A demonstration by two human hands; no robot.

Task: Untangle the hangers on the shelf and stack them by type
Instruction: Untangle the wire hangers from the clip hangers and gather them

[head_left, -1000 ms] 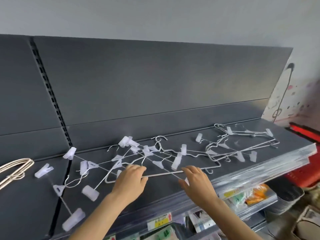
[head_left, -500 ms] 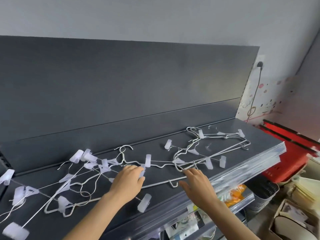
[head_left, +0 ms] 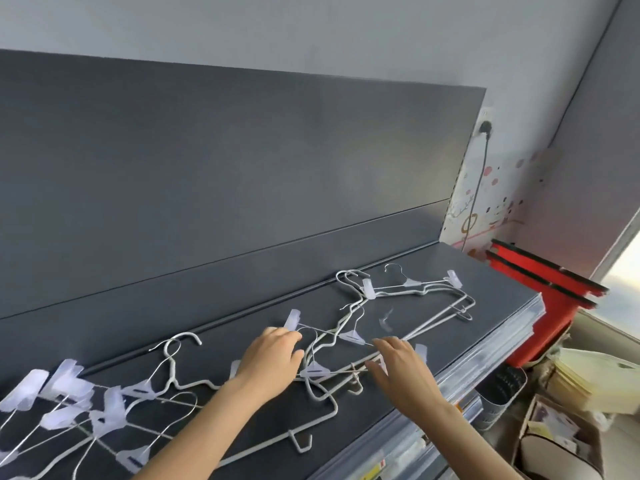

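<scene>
Head view: white wire hangers [head_left: 351,336] with pale clips lay tangled along dark shelf [head_left: 485,292], from lower left to right of centre. Left hand [head_left: 273,355] at centre, palm down, fingers curled onto tangle; pinching or not, could not tell. Right hand [head_left: 398,365] just right of it, fingers spread loose over wires. Red basket [head_left: 540,282] at right edge.

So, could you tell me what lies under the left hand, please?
Tangled white wire hangers run out from beneath the left hand, and a clear clip peeks out beside its wrist. How they cross under the palm is hidden.
</scene>
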